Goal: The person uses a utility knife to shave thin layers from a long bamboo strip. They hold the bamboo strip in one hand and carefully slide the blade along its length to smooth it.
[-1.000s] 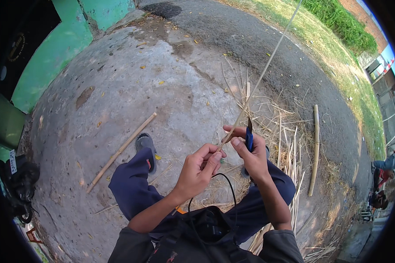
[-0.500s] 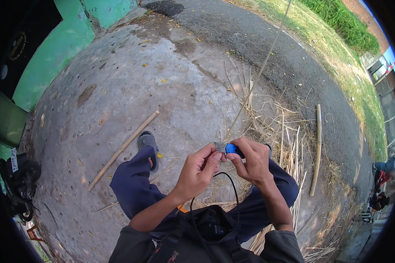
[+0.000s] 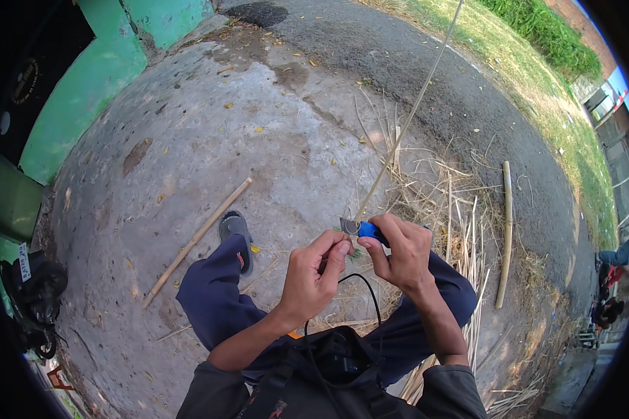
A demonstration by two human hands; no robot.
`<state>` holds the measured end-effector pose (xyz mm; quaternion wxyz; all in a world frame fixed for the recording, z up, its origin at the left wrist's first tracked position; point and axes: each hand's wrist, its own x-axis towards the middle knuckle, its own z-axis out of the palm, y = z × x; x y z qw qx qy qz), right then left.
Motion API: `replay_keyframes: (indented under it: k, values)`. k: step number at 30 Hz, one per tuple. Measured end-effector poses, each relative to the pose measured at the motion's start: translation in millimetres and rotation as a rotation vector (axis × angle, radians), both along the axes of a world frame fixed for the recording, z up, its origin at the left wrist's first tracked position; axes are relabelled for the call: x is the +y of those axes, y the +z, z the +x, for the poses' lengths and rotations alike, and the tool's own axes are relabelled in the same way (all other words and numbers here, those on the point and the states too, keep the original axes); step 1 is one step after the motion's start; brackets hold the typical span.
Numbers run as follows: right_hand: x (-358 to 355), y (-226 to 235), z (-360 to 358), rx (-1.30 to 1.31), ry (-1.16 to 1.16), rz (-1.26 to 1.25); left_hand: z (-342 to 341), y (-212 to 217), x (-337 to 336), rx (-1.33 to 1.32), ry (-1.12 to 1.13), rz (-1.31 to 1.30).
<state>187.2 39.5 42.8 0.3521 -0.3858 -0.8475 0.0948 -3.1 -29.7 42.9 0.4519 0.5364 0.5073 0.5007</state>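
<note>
My left hand (image 3: pixel 314 269) is closed, its thumb and index finger pinching the near end of a long, thin bamboo strip (image 3: pixel 391 153). That strip stretches away from me, up and to the right. In my right hand (image 3: pixel 405 251) is a small knife (image 3: pixel 373 233) with a blue handle and a short grey blade. The blade lies across the strip, just beyond my left fingertips. Exactly how its edge meets the strip is too small to make out.
Shavings (image 3: pixel 433 181) and a bundle of pale strips (image 3: pixel 468 265) lie to the right. A bamboo pole (image 3: pixel 506 234) lies beyond them; another pole (image 3: pixel 199 241) is left of my sandalled foot (image 3: pixel 235 227). A black cable (image 3: pixel 372 293) loops before my chest.
The knife has shifted slightly up and left, and more of its blade shows. My left fingertips now sit a little below the blade. The strip's near end has moved slightly left.
</note>
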Motion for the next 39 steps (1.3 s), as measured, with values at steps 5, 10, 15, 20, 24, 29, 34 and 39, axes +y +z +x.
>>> replay_keyframes:
  k: [5, 10, 15, 20, 24, 29, 34, 39]
  values:
    - [33, 22, 33, 0.194, -0.302, -0.041, 9, -6, -18, 0.037, -0.110, -0.045]
    - [25, 12, 38, 0.263, -0.142, -0.129, 11, -15, -13, -0.084, -0.135, -0.040]
    - [1, 2, 10, 0.089, 0.122, -0.071, -1, -9, -4, -0.335, -0.141, -0.222]
    - [-3, -5, 2, 0.042, 0.123, -0.093, 0, -13, -6, -0.308, -0.148, -0.098]
    - [-3, -2, 0, 0.010, 0.112, -0.103, -1, -15, -6, -0.195, -0.093, -0.031]
    - [-1, -3, 0, 0.006, 0.100, -0.083, -4, -5, -4, -0.103, -0.034, -0.041]
    - [-1, 1, -3, -0.005, 0.070, -0.018, -2, -3, -6, 0.004, 0.016, 0.010]
    - [19, 16, 18, 0.095, -0.159, -0.056, 10, -1, -15, 0.082, -0.007, 0.025]
